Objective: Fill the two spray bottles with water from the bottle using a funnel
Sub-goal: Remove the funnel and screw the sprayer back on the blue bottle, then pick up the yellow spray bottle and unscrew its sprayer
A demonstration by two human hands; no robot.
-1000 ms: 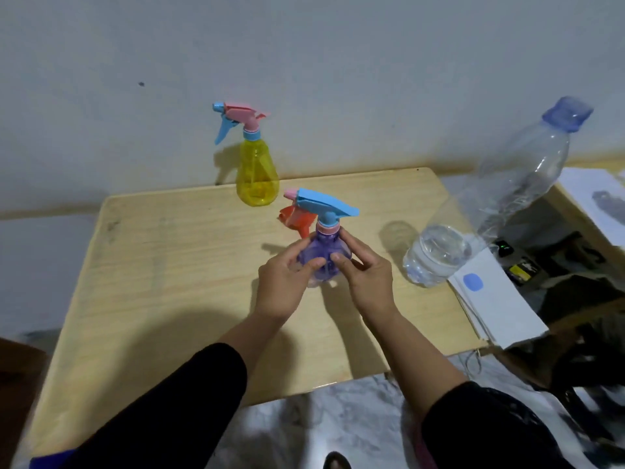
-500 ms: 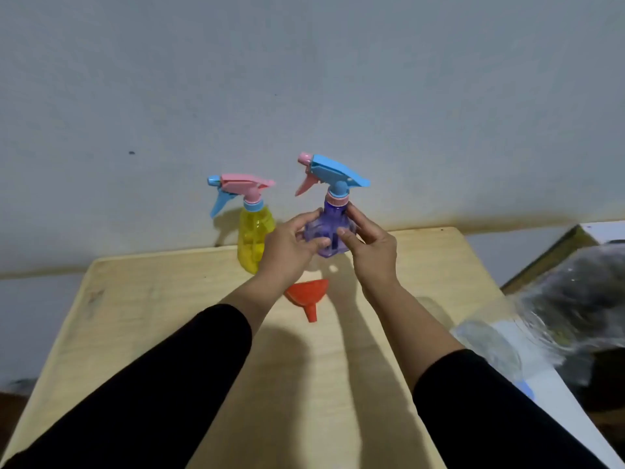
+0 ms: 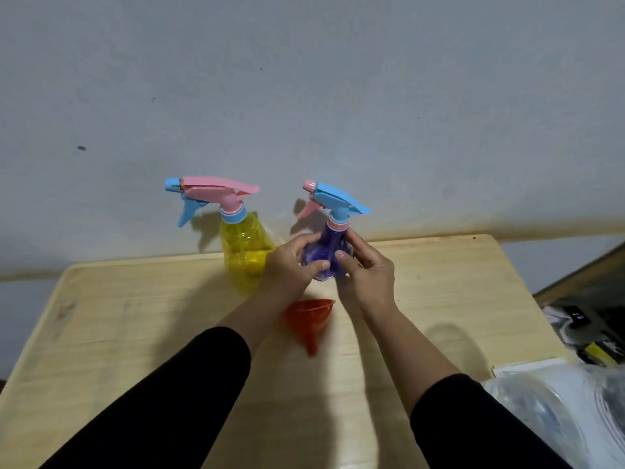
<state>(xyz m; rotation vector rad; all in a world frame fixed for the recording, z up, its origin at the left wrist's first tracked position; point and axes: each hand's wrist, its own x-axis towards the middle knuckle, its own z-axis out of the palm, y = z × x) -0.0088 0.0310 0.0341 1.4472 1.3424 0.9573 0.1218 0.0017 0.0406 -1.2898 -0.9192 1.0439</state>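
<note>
Both hands hold a purple spray bottle [image 3: 329,247] with a blue and pink trigger head, raised near the back of the wooden table [image 3: 135,316]. My left hand [image 3: 291,262] grips its left side and my right hand [image 3: 367,269] its right side. A yellow spray bottle [image 3: 245,247] with a pink and blue head stands just left of it by the wall. An orange funnel [image 3: 309,318] lies on its side on the table between my forearms. The clear water bottle [image 3: 575,414] shows only as a blur at the lower right edge.
A grey wall [image 3: 304,96] rises right behind the table. White paper [image 3: 527,365] and dark clutter with a small device [image 3: 578,316] lie off the table's right edge.
Both hands carried the purple spray bottle away from the table's middle toward the back beside the yellow one. The view tilted, so the funnel is uncovered and the water bottle slid to the corner.
</note>
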